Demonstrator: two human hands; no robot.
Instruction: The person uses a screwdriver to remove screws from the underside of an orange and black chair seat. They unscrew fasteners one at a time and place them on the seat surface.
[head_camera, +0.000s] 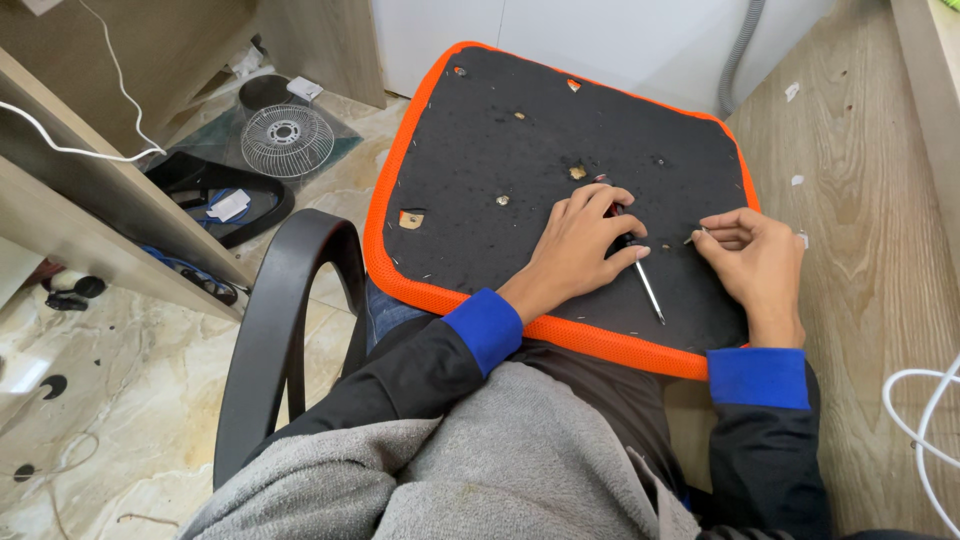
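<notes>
An upturned chair seat cushion lies on my lap, its underside black fabric with an orange mesh rim and several torn holes. My left hand rests on the black fabric and grips a screwdriver, whose metal shaft points toward me. To its right, my right hand pinches a small thin metal piece, likely a staple, between thumb and forefinger just above the fabric. Both sleeves are black with blue cuffs.
A black curved chair armrest stands at my left. Farther left on the marble floor lie a white fan grille, black parts and cables under a wooden desk. Wooden boards are at right, with a white cable and a grey hose.
</notes>
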